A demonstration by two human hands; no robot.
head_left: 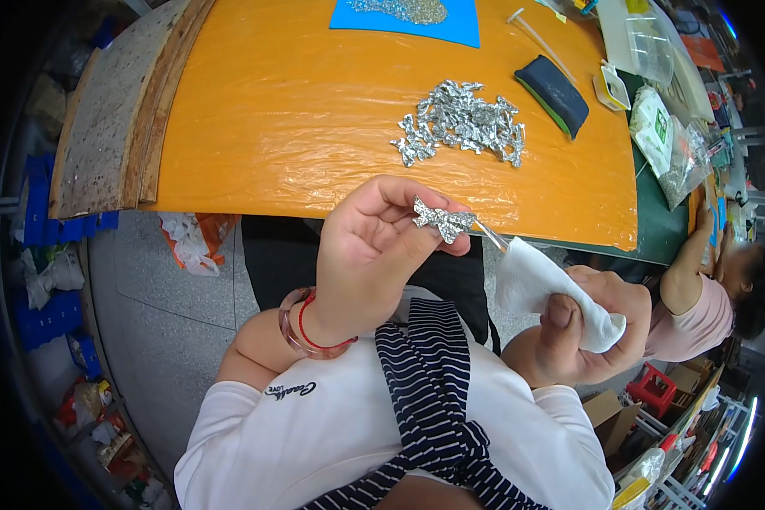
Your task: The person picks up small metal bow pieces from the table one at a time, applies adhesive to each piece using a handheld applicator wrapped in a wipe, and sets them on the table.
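Observation:
My left hand [374, 246] pinches a silver, bow-shaped metal piece [440, 221] between thumb and fingers, just past the table's near edge. My right hand [595, 327] is closed around tweezers [491, 233] whose grip is wrapped in white cloth or tissue [535, 285]. The pointed metal tip reaches the right end of the silver piece; whether it grips anything there is too small to tell. Beyond my hands, a loose pile of similar silver pieces [467, 119] lies on the orange table cover [289, 110].
A blue mat [450, 30] bears small glittering bits at the far edge. To the right are a dark pouch [554, 95], a white stick [540, 42], a small container [610, 87] and plastic bags [684, 166]. Wooden boards [115, 106] stand left. A co-worker [697, 297] sits at right.

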